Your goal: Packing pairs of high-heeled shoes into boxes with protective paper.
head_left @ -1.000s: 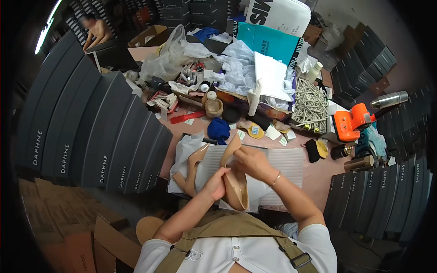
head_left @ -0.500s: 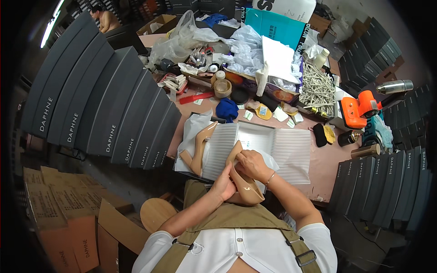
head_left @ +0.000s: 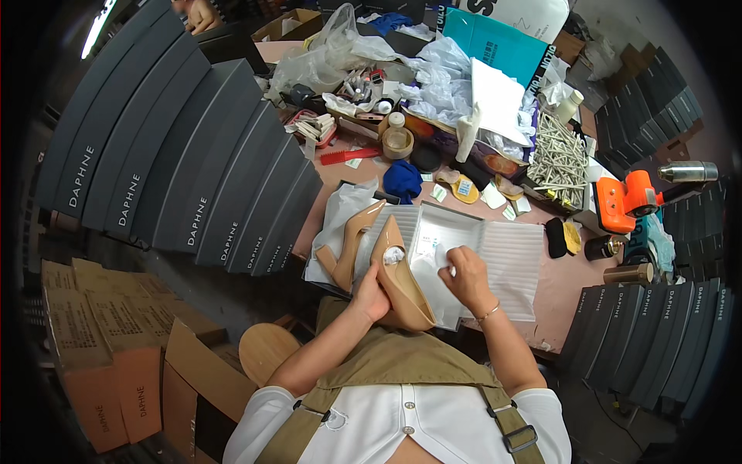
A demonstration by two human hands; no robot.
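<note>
Pink tabletop (head_left: 563,292) in a workroom with dark grey boxes on both sides. Clock reference: held shoe at dial centre, 12 o'clock at the top of the view.

Held shoe (head_left: 411,295): glossy beige, pointed toe toward 11 o'clock, opening uppermost, crumpled white paper (head_left: 393,255) inside the toe section.

Left hand (head_left: 371,295): grip closed on the side of the held shoe, from the 8 o'clock side.

Right hand (head_left: 468,277): at 3 o'clock, clear of the shoe, above white sheeting. Grip partly closed, fingers curled; whitish material beside the fingertips, impossible to tell whether grasped.

Second shoe (head_left: 352,246): at 10 o'clock, matching beige, heeled, laid on white wrapping within an open box. Ribbed white sheet (head_left: 514,267): at 3 o'clock, spread flat beyond the right hand.

Surrounding items: blue cloth (head_left: 403,182) at 12 o'clock; red brush (head_left: 350,156) at 11 o'clock; yellow pad (head_left: 464,190) at 1 o'clock; pale sticks (head_left: 553,158) heaped between 1 and 2 o'clock; orange tool (head_left: 614,205) at 2 o'clock; round wooden seat (head_left: 267,354) at 8 o'clock, below tabletop level.
</note>
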